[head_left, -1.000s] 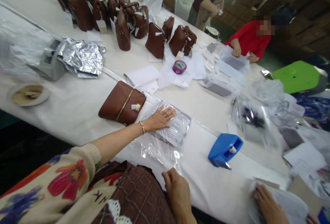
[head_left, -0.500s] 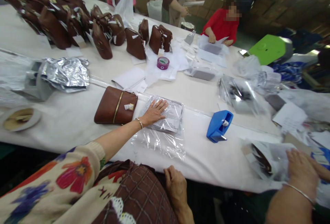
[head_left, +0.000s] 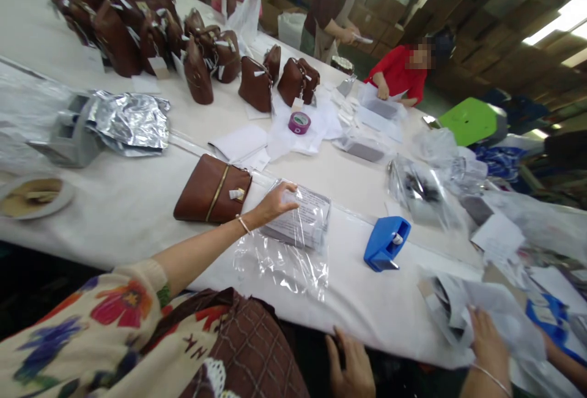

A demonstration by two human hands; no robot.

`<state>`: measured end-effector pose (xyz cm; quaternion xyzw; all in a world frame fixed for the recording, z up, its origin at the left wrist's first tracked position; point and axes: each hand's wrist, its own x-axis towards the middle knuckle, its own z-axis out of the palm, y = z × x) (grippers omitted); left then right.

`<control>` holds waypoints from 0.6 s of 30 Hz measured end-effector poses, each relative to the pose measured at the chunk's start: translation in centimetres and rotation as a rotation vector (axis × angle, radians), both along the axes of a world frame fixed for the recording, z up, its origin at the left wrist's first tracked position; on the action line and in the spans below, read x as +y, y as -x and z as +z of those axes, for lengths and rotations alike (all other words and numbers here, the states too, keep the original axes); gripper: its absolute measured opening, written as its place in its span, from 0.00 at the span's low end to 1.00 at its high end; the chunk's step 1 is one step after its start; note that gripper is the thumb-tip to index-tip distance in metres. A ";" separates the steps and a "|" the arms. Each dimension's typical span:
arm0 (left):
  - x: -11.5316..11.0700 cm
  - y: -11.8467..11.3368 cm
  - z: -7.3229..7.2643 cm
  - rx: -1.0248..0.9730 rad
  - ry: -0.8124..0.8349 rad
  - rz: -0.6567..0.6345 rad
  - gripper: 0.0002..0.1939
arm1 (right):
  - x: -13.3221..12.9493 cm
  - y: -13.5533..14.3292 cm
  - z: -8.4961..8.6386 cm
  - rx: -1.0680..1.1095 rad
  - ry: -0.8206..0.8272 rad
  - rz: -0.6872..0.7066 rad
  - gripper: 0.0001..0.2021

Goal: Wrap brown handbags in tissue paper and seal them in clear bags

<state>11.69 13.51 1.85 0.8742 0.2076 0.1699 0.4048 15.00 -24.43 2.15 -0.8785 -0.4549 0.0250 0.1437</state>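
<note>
A: Head view: what is the left hand [head_left: 275, 202] doing?

B: It is reaching out from a floral sleeve, arm nearly straight and wrist slightly raised. Its fingers are curling over the far left corner of a bagged packet [head_left: 302, 224] and pinching it, thumb underneath as far as I can tell.

A: Where is the packet lying?

B: On the white table [head_left: 137, 202], in front of the person. It is just beside a flat brown handbag [head_left: 213, 189] and near a blue tape dispenser [head_left: 386, 242]. Its far edge is looking slightly lifted.

A: How is it likely to handle?

B: I am judging it light and flat, fairly stiff inside, with a printed sheet showing through. The clear plastic bag [head_left: 284, 263] around it is looking slick and loose, trailing crinkled toward the person, so it may be sliding over the contents. Gripping through the film onto the firm edge seems safer than taking the slack tail.

A: And the right hand [head_left: 351, 367]?

B: It is resting low at the near table edge, fingers spread, holding nothing. Another hand, wearing a bracelet, is working on wrapped goods further right.
</note>
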 end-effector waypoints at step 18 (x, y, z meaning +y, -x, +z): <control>-4.4 9.4 -0.4 0.163 1.026 0.159 0.26 | 15.4 -5.5 5.1 -0.041 -0.120 0.371 0.13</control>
